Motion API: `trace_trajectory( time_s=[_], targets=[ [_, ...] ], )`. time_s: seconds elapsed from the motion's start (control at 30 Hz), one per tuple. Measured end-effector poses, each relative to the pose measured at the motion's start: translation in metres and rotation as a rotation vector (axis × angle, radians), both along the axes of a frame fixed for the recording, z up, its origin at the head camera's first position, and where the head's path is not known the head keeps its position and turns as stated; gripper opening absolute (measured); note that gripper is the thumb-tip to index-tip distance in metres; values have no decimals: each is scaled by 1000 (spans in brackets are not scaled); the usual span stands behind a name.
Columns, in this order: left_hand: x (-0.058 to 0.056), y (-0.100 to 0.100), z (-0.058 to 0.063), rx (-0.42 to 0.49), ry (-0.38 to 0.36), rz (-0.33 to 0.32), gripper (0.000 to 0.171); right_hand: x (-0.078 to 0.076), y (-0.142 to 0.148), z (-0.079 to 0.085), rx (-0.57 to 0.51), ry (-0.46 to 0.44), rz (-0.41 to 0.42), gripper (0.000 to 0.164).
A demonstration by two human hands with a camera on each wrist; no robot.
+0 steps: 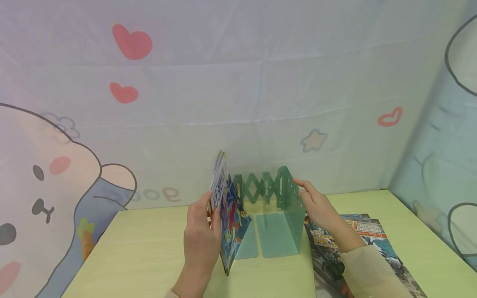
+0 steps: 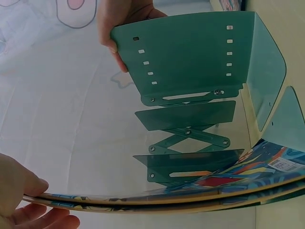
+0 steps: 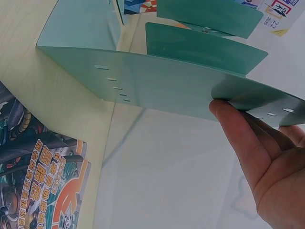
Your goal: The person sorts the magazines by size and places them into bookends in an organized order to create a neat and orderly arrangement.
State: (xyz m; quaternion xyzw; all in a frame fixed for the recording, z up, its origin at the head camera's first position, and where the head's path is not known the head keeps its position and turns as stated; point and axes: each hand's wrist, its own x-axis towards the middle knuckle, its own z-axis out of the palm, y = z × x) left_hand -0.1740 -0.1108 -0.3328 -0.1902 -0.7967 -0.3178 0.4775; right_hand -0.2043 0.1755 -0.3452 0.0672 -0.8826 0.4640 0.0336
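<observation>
A green expandable bookend [image 1: 281, 231] stands on the table, its scissor-link back [image 2: 188, 132] stretched between two upright end plates. My left hand [image 1: 203, 227] pinches the edge of several thin magazines [image 1: 232, 215], thumb on one side and fingers on the other. They stand upright, slightly fanned, at the left end of the bookend, over its left base plate; the left end plate is mostly hidden behind them. In the right wrist view my right hand [image 3: 271, 162] grips the upper edge of the right end plate [image 3: 167, 81], with a fingertip on its outer face.
More magazines [image 1: 372, 248] lie flat on the pale yellow table [image 1: 141, 248] to the right of the bookend, partly under my right forearm. A printed cloth [image 1: 223, 82] with hearts and a cartoon animal hangs close behind the table and along its right side.
</observation>
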Motion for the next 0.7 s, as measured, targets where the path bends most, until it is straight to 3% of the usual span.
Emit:
trace_trajectory(
  time_s=[0.33, 0.6, 0.7],
  targets=[
    [-2, -4, -2, 18, -94, -71, 57, 0, -1, 0, 2, 3, 0, 53],
    [-5, -10, 3, 140, -361, -190, 55, 0, -2, -1, 20, 21, -12, 52],
    [-7, -13, 3, 159, -407, -227, 49, 1, -1, 0, 24, 29, -17, 51]
  ],
)
